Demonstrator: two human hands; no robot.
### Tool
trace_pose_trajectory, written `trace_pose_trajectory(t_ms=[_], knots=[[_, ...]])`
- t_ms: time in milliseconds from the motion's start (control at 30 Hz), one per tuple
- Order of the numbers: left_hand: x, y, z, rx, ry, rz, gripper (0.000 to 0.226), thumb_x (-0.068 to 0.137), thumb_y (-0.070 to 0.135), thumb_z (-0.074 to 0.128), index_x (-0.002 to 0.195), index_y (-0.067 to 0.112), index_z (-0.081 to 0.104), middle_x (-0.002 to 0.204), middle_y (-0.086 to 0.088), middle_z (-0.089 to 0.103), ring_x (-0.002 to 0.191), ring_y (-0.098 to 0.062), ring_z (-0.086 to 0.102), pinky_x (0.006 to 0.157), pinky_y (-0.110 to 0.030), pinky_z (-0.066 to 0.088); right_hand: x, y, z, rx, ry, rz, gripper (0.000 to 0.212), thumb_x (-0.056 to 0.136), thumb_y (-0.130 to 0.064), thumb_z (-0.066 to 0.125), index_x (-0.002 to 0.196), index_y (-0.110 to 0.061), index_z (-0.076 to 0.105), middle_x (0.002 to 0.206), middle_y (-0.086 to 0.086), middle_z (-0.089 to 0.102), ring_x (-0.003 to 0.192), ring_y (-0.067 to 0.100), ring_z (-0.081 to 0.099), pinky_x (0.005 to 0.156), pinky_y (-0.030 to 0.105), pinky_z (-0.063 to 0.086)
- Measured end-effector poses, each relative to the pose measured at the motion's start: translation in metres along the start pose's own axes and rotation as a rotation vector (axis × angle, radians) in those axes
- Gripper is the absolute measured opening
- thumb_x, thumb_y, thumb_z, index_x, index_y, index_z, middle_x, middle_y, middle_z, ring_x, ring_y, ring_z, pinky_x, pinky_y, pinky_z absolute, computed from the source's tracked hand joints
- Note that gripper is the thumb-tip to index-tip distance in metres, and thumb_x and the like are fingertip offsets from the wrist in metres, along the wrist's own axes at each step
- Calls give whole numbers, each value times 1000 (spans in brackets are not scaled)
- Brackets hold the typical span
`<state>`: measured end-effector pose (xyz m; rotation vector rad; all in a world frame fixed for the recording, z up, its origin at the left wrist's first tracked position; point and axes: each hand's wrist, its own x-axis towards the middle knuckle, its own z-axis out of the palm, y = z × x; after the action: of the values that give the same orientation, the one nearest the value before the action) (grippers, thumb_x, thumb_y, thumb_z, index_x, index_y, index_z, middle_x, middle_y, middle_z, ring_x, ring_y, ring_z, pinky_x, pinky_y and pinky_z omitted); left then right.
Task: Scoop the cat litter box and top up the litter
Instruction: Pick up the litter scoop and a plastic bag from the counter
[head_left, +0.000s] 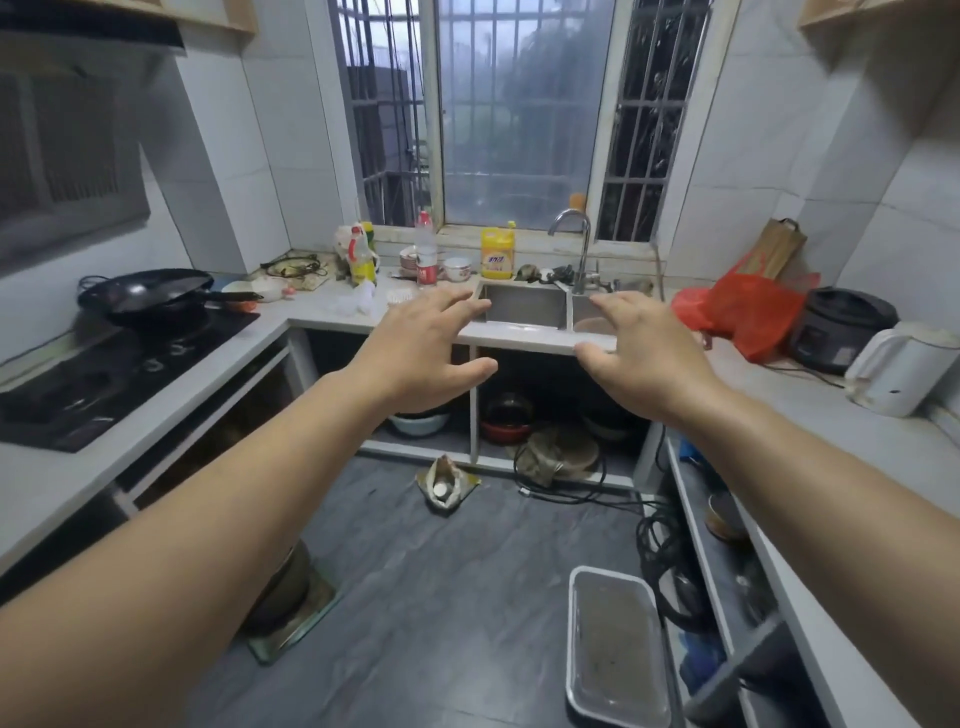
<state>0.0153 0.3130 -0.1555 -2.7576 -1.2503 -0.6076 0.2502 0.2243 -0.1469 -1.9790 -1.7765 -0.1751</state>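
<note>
The litter box (615, 644), a clear-rimmed tray of grey litter, lies on the floor at 5 o'clock, beside the right-hand shelving. At 12 o'clock an open bag (445, 486) holding a pale round object sits before the under-sink shelves. Above, the left hand (421, 353) and right hand (649, 358) hover with fingers spread, gripping nothing, before the 2-basin sink (522, 306).

**Little legible print in the kitchen**

The yellow detergent bottle (497, 253), standing on the window ledge at upper centre of the frame just left of the tap, carries a label with blue characters, too blurred to make out. The clear bottle (426, 249) to its left bears a red label with white marks, likewise unreadable. No other text, number or sign can be read.
</note>
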Motion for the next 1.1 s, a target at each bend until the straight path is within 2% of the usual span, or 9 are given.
trace_pose_trajectory(t_ms=[133, 267, 400, 567, 667, 867, 1000, 1100], knots=[[21, -29, 29, -44, -35, -5, 74, 90, 59, 58, 154, 28, 37, 161, 3, 34, 148, -17, 29, 120, -44, 29, 26, 3, 40, 31, -15, 30, 62, 91, -40, 57, 146, -13, 48, 146, 4, 51, 137, 23, 42, 114, 39, 35], [38, -50, 62, -62, -66, -6, 74, 90, 58, 58, 154, 27, 37, 161, 2, 35, 149, -18, 28, 121, -44, 28, 53, 14, 76, 51, -65, 57, 58, 92, -37, 59, 143, -13, 49, 142, 5, 53, 134, 23, 44, 110, 39, 38], [58, -68, 94, -78, -88, -80, 74, 90, 55, 60, 154, 26, 39, 161, 2, 34, 151, -17, 25, 122, -44, 26, 87, 23, 116, 69, -122, 52, 48, 91, -35, 60, 132, -10, 57, 132, 10, 59, 124, 28, 49, 103, 42, 42], [81, -84, 114, -42, -146, -173, 74, 90, 56, 59, 155, 29, 36, 163, 4, 31, 153, -16, 20, 123, -46, 25, 130, 31, 149, 188, -170, 3, 58, 91, -35, 61, 144, -14, 50, 142, 5, 54, 132, 24, 46, 110, 40, 39], [90, -97, 113, -11, -128, -245, 73, 91, 56, 59, 155, 29, 35, 164, 5, 29, 153, -15, 19, 123, -44, 23, 155, 30, 163, 207, -192, -30, 51, 92, -33, 61, 138, -12, 54, 137, 7, 57, 128, 25, 49, 105, 39, 41], [103, -134, 113, -9, -102, -329, 74, 91, 57, 59, 155, 30, 34, 164, 6, 29, 154, -13, 17, 124, -42, 21, 201, 3, 182, 253, -220, -111, 42, 90, -35, 62, 128, -18, 59, 126, 2, 61, 119, 23, 54, 100, 41, 48], [114, -178, 115, -14, -77, -378, 74, 91, 59, 58, 155, 32, 33, 164, 8, 27, 154, -13, 17, 124, -44, 23, 241, -27, 205, 252, -232, -141, 51, 93, -34, 61, 140, -17, 51, 140, 3, 55, 131, 21, 47, 106, 37, 40], [123, -224, 119, -24, -75, -406, 75, 90, 59, 58, 155, 33, 33, 165, 9, 26, 154, -13, 16, 124, -46, 23, 269, -55, 229, 249, -244, -154, 53, 93, -34, 60, 142, -16, 50, 142, 3, 54, 133, 21, 45, 108, 37, 39]])
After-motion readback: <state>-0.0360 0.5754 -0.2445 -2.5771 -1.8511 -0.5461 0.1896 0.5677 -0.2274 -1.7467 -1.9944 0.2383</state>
